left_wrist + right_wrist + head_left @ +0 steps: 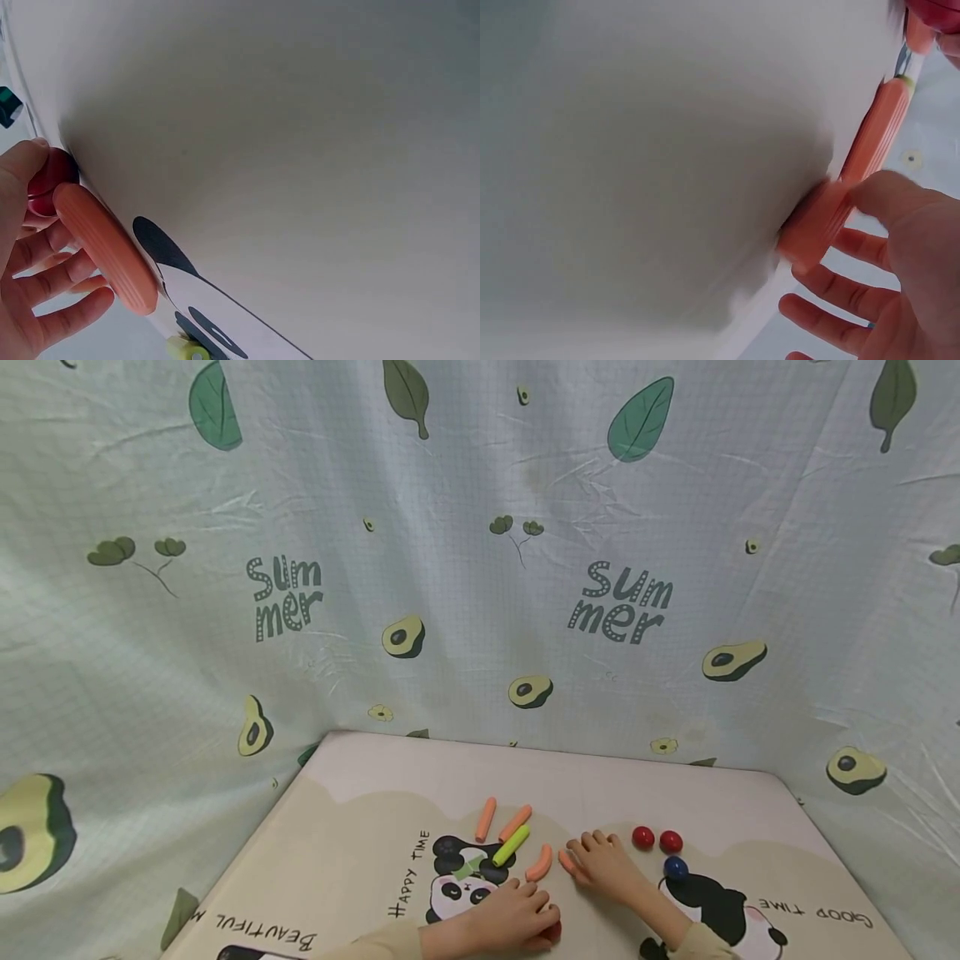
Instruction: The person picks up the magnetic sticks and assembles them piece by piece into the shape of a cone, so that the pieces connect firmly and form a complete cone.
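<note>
My left hand (506,918) (19,255) grips a red ball (552,932) (56,178), its thumb on the ball's side. In the left wrist view an orange, ridged, curved piece (109,247) lies right by the ball, in front of the spread fingers. With thumb and fingers my right hand (606,867) (900,277) pinches another orange piece (567,862) (817,225), slightly blurred in the right wrist view. Between the hands, a little farther back, a curved orange piece (539,864) rests on the printed tabletop (360,810).
Beyond my left hand lie two orange sticks (486,819) (515,822) and a yellow-green stick (512,846). Right of my right hand are two red balls (642,837) (671,842) and a blue ball (676,868). A patterned curtain (465,568) hangs behind the table.
</note>
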`<state>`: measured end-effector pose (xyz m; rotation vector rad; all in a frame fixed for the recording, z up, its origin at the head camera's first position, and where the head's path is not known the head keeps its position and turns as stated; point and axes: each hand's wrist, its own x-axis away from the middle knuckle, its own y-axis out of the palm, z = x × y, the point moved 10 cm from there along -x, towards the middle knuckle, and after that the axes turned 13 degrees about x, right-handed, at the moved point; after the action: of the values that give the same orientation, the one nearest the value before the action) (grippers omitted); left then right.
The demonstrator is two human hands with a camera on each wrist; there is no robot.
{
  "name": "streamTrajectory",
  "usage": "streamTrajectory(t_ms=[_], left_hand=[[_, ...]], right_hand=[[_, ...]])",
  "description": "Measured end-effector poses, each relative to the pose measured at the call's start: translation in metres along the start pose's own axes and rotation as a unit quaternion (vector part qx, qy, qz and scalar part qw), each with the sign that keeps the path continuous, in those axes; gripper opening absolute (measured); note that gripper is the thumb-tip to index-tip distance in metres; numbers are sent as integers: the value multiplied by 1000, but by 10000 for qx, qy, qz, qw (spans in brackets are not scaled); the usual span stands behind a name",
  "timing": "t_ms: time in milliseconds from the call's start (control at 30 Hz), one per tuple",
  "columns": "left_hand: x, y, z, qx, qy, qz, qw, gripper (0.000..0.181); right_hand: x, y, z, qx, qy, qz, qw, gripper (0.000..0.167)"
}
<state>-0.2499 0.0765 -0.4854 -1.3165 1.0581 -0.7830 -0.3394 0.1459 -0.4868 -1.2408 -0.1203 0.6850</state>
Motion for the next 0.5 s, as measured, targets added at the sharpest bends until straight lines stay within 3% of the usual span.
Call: streamTrajectory(t_ms=[100,500], left_hand=[[1,2,-2,71,-8,-48,10000,28],[8,1,-8,163,-86,-82,9998,29]], right_hand=[[-1,-4,-2,56,-4,201,9998,17],[3,0,-7,-241,-296,9,9993,18]])
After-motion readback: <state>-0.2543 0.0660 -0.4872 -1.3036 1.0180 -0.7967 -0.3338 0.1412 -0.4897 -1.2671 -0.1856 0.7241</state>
